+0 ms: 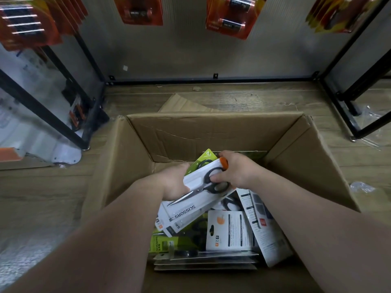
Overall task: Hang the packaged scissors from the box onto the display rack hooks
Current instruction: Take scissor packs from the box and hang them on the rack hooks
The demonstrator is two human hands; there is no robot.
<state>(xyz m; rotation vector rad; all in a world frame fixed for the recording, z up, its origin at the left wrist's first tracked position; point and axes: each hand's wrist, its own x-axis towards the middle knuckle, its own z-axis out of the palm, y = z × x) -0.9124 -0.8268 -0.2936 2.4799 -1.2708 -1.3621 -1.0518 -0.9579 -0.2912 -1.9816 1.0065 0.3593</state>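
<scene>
An open box (211,132) is seen on the wooden floor (42,187), filling the middle of the view, and both hands are reached down into it. A white pack (191,210) marked SCISSORS is held between them, tilted, with its printed end towards 7 o'clock and its orange-tipped end towards 1 o'clock. Black-handled scissors are seen through its front. The left hand (175,182) is closed on the pack's long edge at 10 o'clock. The right hand (234,170) is curled round the orange-tipped end, its thumb laid beside the black handles. More white packs appear to be held under the first one, though how many cannot be told. A green pack (206,157) is seen just behind the held one at 12 o'clock, touching it. Loose packs (229,231) are heaped in the box from 4 to 6 o'clock, overlapping, some face down. Beyond the box, at 12 o'clock, a cardboard flap (179,102) is laid flat on the floor. The black frame of the rack (211,82) is stood at the far side, and orange packs (230,15) are hung above it from 11 to 1 o'clock
</scene>
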